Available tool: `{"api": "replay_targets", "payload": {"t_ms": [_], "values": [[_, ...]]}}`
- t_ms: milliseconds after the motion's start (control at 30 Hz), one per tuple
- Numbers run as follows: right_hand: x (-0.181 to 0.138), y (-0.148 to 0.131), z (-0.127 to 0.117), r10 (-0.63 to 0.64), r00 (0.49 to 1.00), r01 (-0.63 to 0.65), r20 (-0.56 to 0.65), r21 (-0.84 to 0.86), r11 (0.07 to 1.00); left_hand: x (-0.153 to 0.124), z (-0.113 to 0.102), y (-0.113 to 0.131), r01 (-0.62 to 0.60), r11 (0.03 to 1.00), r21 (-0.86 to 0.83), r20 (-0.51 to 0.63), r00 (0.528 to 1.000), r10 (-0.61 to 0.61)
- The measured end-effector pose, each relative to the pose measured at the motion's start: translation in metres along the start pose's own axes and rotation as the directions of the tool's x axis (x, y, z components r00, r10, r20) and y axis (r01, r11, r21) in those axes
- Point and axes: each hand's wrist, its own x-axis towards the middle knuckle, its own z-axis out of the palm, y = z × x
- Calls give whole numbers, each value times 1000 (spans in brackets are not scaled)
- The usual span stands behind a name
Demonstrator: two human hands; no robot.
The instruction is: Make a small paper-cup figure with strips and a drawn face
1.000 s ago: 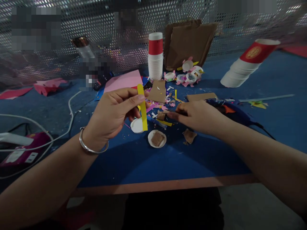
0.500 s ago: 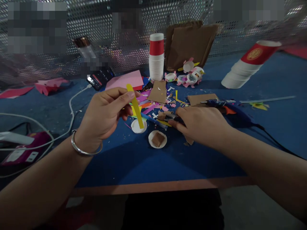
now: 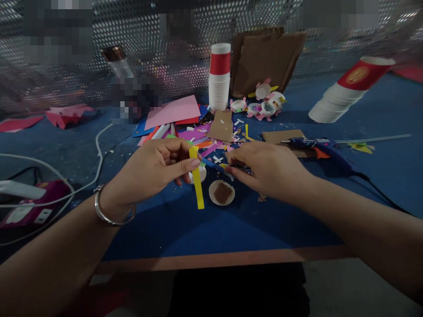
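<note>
My left hand point(image 3: 165, 165) pinches a yellow paper strip point(image 3: 198, 191) between thumb and fingers, its long end hanging down. Behind those fingers a white paper disc point(image 3: 199, 175) is partly hidden. My right hand point(image 3: 264, 165) is closed low over the scraps, with thumb and fingers drawn together. What it grips is mostly hidden, though a small yellow piece point(image 3: 224, 166) shows at the fingertips. Between the hands lies a blue pen-like stick point(image 3: 211, 164). Nearer me, a round white cup base point(image 3: 212, 197) holds a brown cardboard square point(image 3: 222, 192).
Paper cups stand in an upright stack point(image 3: 219, 90) and a leaning stack point(image 3: 343, 94). A blue glue gun point(image 3: 325, 147) with a cord lies right. Pink paper sheets point(image 3: 173, 110), small paper figures point(image 3: 266, 105), cardboard point(image 3: 267, 64) and a white cable point(image 3: 99, 154) are around.
My left hand has moved down and slightly right with the yellow strip, which now hangs lower. My right hand has shifted slightly left and its fingers are closer together.
</note>
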Motion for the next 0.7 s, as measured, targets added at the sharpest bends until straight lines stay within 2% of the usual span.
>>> {"api": "replay_targets", "payload": {"t_ms": [167,400,567,700], "values": [[20,-6,14,-70,997,68,39,48,997,-3,-2,0,-67,992,110,-41,997,72],[21,4,16,21,1000,-21,2,184,983,-1,-12,-9,-102,976,193,-107,986,125],[9,14,10,121,990,-70,-76,483,873,4,-14,-15,-87,976,201,-95,990,108],[2,17,12,93,986,13,-140,614,789,5,-6,-18,-99,984,149,-44,993,106]]}}
